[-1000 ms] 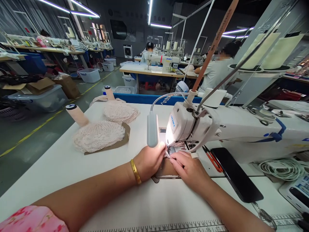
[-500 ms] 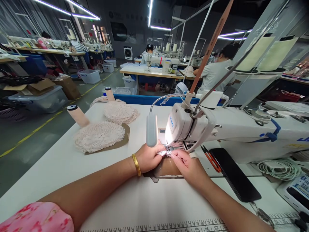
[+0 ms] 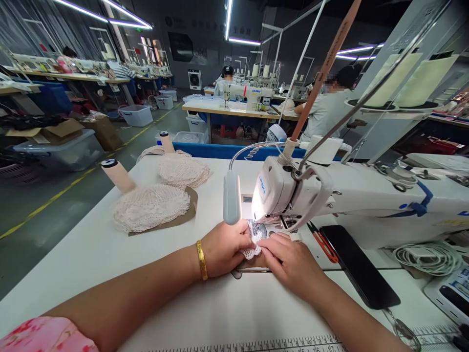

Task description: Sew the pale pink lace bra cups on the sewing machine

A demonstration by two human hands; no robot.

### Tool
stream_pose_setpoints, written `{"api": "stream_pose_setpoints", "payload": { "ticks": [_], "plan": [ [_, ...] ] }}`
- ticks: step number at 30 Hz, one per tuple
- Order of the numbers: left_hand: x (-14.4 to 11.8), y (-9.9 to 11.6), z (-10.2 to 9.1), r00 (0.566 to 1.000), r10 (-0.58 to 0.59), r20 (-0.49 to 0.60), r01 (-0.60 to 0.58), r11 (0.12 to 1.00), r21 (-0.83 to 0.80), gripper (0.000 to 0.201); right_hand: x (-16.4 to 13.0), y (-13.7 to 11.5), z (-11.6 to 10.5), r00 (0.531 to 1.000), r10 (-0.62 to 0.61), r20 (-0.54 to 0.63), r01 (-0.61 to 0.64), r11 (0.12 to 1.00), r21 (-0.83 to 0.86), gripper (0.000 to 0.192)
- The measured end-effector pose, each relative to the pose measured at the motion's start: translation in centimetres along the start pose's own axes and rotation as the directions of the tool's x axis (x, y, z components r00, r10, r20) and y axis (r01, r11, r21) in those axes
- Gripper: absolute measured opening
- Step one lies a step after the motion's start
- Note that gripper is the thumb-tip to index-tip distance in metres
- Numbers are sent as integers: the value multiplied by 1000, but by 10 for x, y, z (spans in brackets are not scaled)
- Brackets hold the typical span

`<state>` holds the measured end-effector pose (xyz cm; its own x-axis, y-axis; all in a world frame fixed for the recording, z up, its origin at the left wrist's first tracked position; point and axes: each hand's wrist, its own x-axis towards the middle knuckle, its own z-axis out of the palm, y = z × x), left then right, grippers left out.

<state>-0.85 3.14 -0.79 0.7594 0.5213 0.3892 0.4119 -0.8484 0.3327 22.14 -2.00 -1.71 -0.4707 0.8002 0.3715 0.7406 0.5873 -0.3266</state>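
The small white lace piece lay on the counter just in front of the sewing machine's needle area, partly under the lit head and partly pinched between both hands. The left hand gripped its near-left edge with thumb and fingertips closed on the lace; the right hand pressed flat on its right side, fingers spread and holding it down rather than clenched. The step in hand looked like aligning and feeding the lace under the presser foot. The next move would seem to call for a steady, even push toward the needle, with fingertips kept clear of it and the edge held straight.

Against the picture from half a second before, the lace sat lower and nearer the person, more of it spread out in view, and both hands had drawn back slightly from the machine head.

Further out, the grey lamp hung just above the left hand. A dark phone and orange-handled snips lay to the right. Two stacks of lace pieces and a thread cone stood well apart to the left.
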Motion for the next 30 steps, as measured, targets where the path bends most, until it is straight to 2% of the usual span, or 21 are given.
{"api": "stream_pose_setpoints", "payload": {
  "ticks": [3, 6, 19, 25, 30],
  "plan": [
    [-6, 9, -2, 994, 106, -2, -106, 993, 55, 17, -5, -2, -1, 995, -96, -30, 93, 991, -92, 27],
    [-8, 14, -2, 988, 157, -8, -156, 985, 80, 14, -7, -4, -3, 993, -112, -36, 107, 987, -120, 27],
    [-3, 8, 5, 985, 149, -83, -136, 980, 144, 22, -3, 4, 4, 997, -45, -69, 30, 977, -210, 29],
    [-6, 9, 5, 976, 190, -108, -171, 971, 165, 21, -3, 0, 0, 995, -100, -28, 95, 985, -147, 31],
    [-8, 10, 6, 981, 176, -82, -159, 970, 182, 19, -4, 0, 1, 994, -103, -48, 96, 987, -129, 30]
  ]
}}
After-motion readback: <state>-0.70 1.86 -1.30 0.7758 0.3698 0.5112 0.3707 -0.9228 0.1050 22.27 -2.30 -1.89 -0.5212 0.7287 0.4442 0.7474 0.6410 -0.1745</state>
